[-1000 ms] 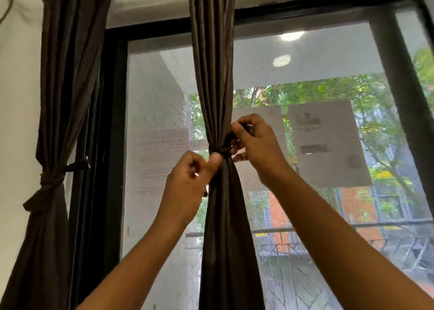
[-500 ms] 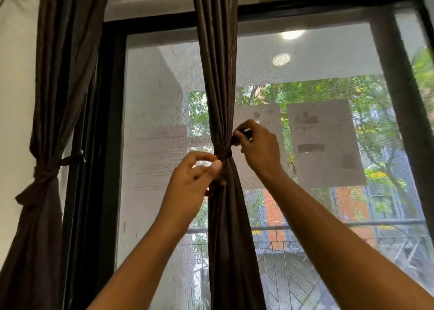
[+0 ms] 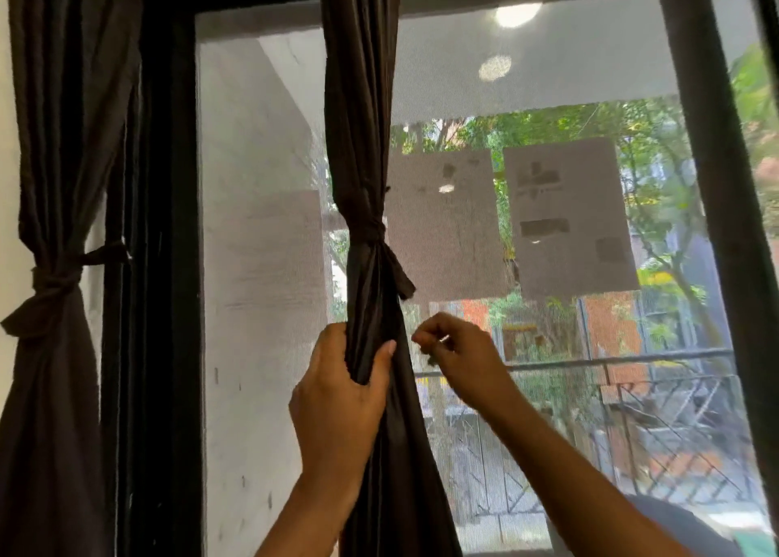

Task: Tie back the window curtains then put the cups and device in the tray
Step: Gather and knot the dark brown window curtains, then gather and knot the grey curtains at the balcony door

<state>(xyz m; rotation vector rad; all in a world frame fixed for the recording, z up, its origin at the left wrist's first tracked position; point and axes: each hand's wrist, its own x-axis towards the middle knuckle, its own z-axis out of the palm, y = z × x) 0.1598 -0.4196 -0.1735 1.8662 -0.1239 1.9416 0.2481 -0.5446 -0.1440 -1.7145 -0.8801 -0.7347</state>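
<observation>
Left hand (image 3: 337, 392) grips the curtain (image 3: 362, 134) below its tie (image 3: 367, 234); right hand (image 3: 457, 356) curls nearby, grasp unclear. Best smooth the folds gently downward without loosening the tie.

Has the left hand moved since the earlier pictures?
Yes. The left hand was up at the tie knot; now it has gone down and grips the middle curtain well below that knot.
</observation>
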